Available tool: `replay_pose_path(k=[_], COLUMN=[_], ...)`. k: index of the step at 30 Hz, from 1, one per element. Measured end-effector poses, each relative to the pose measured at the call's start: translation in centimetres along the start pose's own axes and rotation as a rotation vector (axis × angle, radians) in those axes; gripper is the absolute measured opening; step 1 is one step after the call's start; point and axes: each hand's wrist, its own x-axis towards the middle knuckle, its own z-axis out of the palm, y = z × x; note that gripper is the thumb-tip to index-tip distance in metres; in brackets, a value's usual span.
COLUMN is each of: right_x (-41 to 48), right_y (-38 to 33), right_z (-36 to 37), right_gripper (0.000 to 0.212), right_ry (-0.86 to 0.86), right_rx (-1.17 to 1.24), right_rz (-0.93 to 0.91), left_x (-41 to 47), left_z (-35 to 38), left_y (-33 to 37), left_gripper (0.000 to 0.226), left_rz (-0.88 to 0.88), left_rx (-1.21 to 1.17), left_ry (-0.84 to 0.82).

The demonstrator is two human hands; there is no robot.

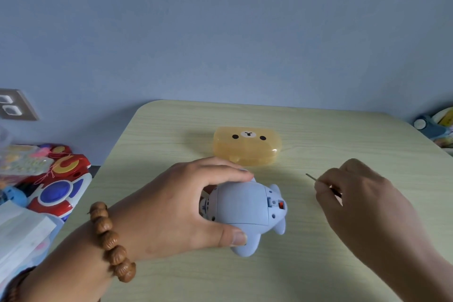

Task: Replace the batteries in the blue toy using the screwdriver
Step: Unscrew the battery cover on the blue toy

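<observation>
The blue toy (247, 206) lies on its back on the pale green table (306, 272), underside up, with a small red switch showing near its right end. My left hand (176, 206) grips it from the left, fingers over the far side and thumb on the near side. My right hand (362, 201) hovers to the right of the toy, pinching a thin screwdriver (312, 177) whose metal tip points up and left, clear of the toy. The handle is hidden in my fingers.
A translucent yellow box with a bear face (247, 146) sits closed just behind the toy. Colourful toys (56, 179) and white packaging pile up off the table's left edge. More items (438, 127) lie at the far right. A blue wall stands behind.
</observation>
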Motion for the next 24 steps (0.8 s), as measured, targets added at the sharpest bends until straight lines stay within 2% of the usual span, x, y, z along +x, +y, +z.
replay_pose_path(k=[5, 10, 17, 24], right_x=[0.1, 0.1, -0.3, -0.6], right_y=[0.4, 0.4, 0.5, 0.3], right_z=[1.0, 1.3, 1.9, 2.0], right_gripper=[0.011, 0.025, 0.021, 0.015], right_ry=[0.082, 0.048, 0.107, 0.092], right_rx=[0.079, 0.221, 0.196, 0.185], right_rz=[0.011, 0.01, -0.015, 0.028], left_x=[-0.1, -0.1, -0.2, -0.2], left_z=[0.1, 0.1, 0.1, 0.1], left_y=[-0.2, -0.2, -0.2, -0.1], left_gripper=[0.074, 0.073, 0.075, 0.075], left_rz=[0.001, 0.005, -0.001, -0.014], left_rx=[-0.009, -0.031, -0.038, -0.032], left_ry=[0.003, 0.007, -0.001, -0.003])
